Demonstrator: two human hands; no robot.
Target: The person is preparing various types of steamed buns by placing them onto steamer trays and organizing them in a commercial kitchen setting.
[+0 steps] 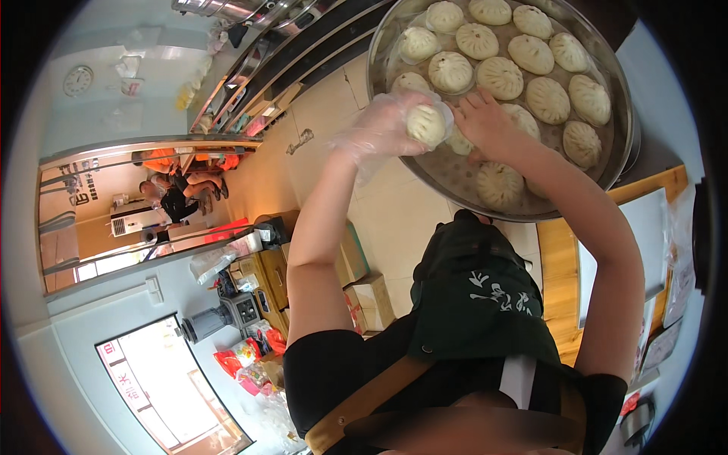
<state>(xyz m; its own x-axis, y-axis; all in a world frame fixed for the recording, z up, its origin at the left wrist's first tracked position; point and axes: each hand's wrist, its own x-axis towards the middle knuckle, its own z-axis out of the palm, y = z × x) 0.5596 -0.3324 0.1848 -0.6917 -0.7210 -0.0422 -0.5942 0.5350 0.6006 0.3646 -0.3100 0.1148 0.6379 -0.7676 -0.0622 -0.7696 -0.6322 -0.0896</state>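
Dark apron (478, 303) below raised arms. Left hand (383, 125), in a clear glove, grips a bun (425, 124); bare right hand (489, 125) grasps another in the steamer tray (618, 76).

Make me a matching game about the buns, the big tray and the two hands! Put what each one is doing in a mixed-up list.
Things:
1. left hand
2. right hand
3. round metal tray
4. wall clock

States:
A. holds many white buns
B. bare, resting among the buns
C. hangs on the pale wall, far left
D. in a clear plastic glove, holding one bun

Pairs: 1-D, 2-B, 3-A, 4-C
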